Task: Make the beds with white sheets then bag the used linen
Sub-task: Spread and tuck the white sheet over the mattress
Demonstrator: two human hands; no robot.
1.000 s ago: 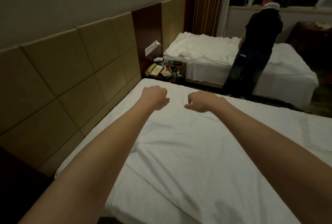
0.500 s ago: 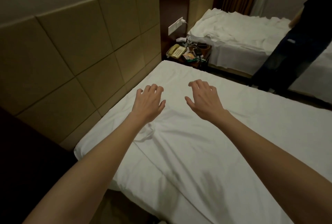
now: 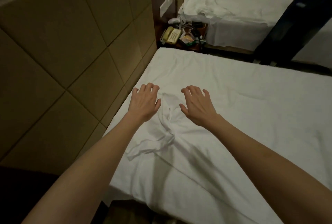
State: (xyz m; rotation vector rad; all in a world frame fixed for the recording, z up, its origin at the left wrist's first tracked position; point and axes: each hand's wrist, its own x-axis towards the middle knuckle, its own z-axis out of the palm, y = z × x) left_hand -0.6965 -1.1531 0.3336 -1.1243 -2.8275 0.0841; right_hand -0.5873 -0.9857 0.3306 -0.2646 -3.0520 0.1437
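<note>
Now, left hand: spread, palm down on white sheet.
Right hand: spread, beside a bunched fold.

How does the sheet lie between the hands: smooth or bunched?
Bunched: the sheet rises in a twisted ridge between left hand and right hand.

One head-worn camera looked forward and down — close over the near bed, toward the headboard wall.
</note>
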